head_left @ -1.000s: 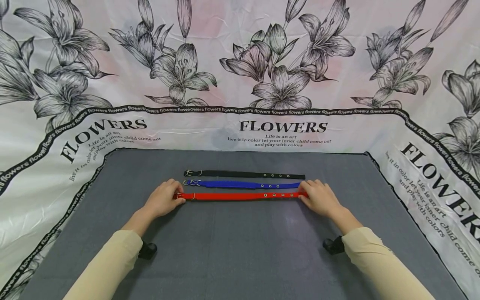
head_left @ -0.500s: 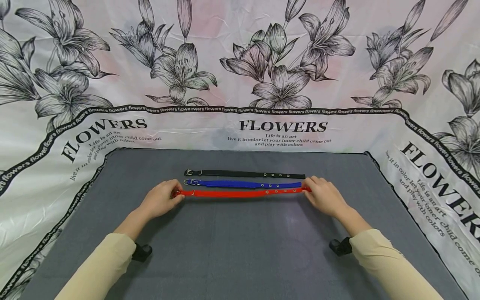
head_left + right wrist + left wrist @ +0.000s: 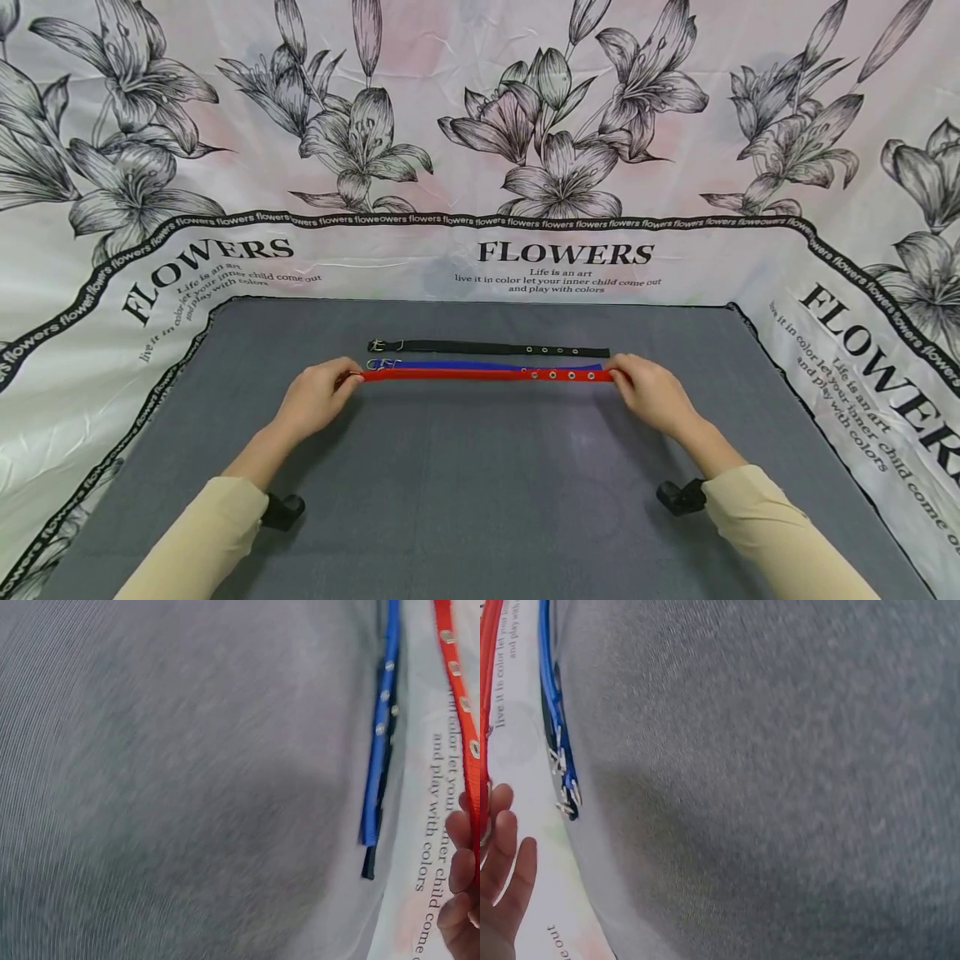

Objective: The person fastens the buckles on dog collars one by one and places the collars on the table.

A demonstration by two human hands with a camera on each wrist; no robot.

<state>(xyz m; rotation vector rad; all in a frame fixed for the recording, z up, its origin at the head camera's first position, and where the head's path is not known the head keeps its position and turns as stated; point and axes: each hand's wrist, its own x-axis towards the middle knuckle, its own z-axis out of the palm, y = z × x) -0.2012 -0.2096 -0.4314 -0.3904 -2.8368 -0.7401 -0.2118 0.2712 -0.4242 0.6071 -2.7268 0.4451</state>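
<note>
Left hand (image 3: 317, 398) pinches the buckle end of a red collar (image 3: 487, 375), its fingers curled around that end at the left of the grey mat (image 3: 480, 483); the left wrist view shows only a few fingertips (image 3: 502, 862) beside the red strap (image 3: 486, 690), so the grip itself reads from the head view. From there the red collar runs straight and taut toward the right, lifted off the mat, and it covers much of the blue collar (image 3: 450, 365) that lies flat just behind it. A black collar (image 3: 487, 348) lies flat behind the blue one, parallel to it and a little apart, with its metal buckle at the left end and its eyelets toward the right. In the wrist views the blue collar (image 3: 379, 742) lies on the mat with the black one just showing beyond it. At the right end, the right hand (image 3: 651, 393) pinches the eyelet tip of the red collar with curled fingers, and the right wrist view shows its fingertips (image 3: 457, 870) against the red strap (image 3: 457, 682). A white cloth printed with lilies and the word FLOWERS (image 3: 480, 167) hangs behind and around the mat.
</note>
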